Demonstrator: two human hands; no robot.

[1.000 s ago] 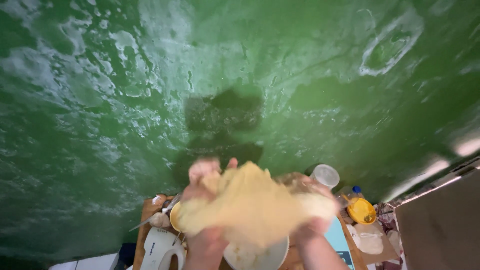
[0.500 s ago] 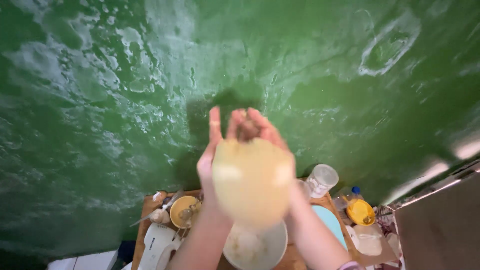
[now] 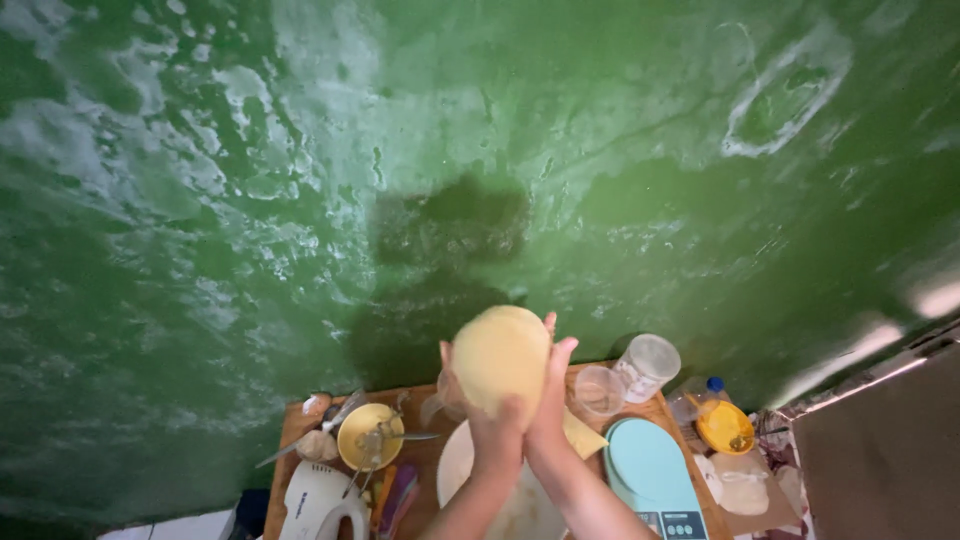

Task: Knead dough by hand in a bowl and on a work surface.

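Gathered back into a rounded lump, the yellow dough [image 3: 500, 358] no longer hangs as the stretched sheet it was a second ago; the person's left hand [image 3: 492, 428] and right hand [image 3: 548, 392] now cup it from below and the side, fingers curled around it, above the white plate [image 3: 452, 462]. It looks soft, pliable and probably tacky, light enough to lift, best supported underneath. At 3 o'clock stand two clear plastic cups [image 3: 645, 365]; at 4 o'clock, a pale blue kitchen scale [image 3: 645, 460]; at 9 o'clock, a yellow bowl [image 3: 362, 432]; at 7 o'clock, a white hand mixer [image 3: 320, 500].
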